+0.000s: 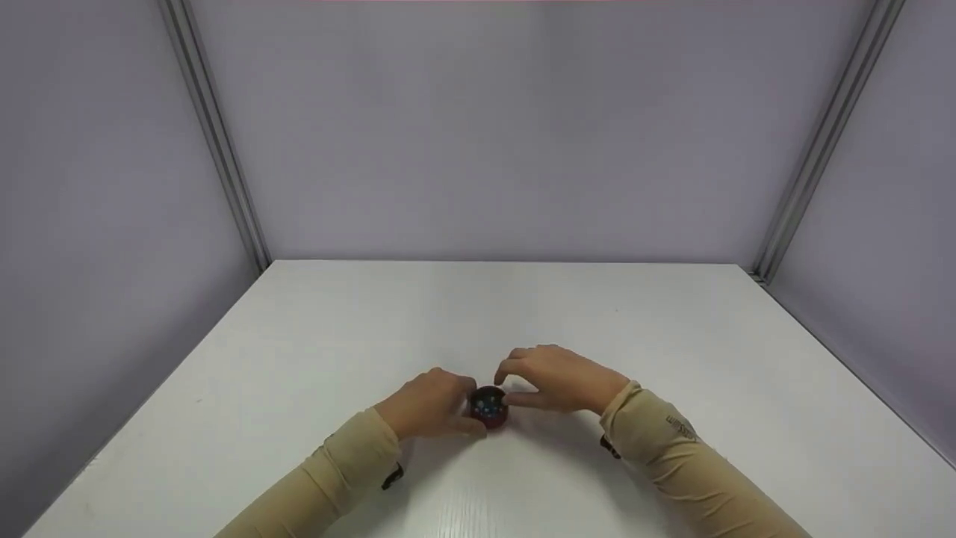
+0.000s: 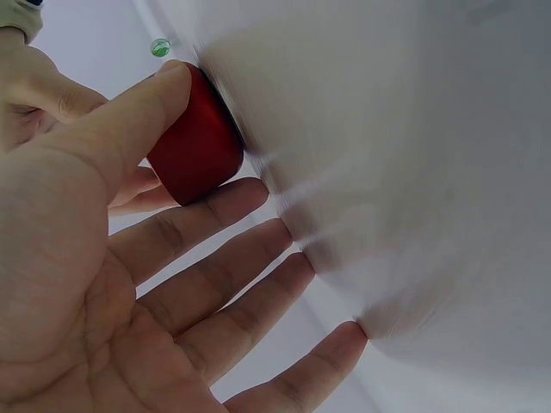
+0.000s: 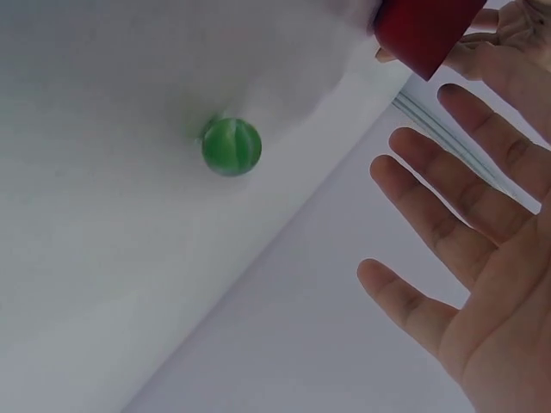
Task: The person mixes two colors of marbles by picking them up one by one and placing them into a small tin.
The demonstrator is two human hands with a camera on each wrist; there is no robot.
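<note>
Hands are meeting at a small red cup [image 1: 489, 408] standing on the white table [image 1: 672, 329], near the front edge. The left hand [image 1: 429, 403] is gripping its side with thumb and fingers; the right hand [image 1: 560, 377] is hovering beside it, fingers spread and relaxed. Only the right wrist view is showing clearly a glossy green marble [image 3: 231, 145] lying on the table. Smooth grey walls [image 1: 478, 127] are surrounding the table.
</note>
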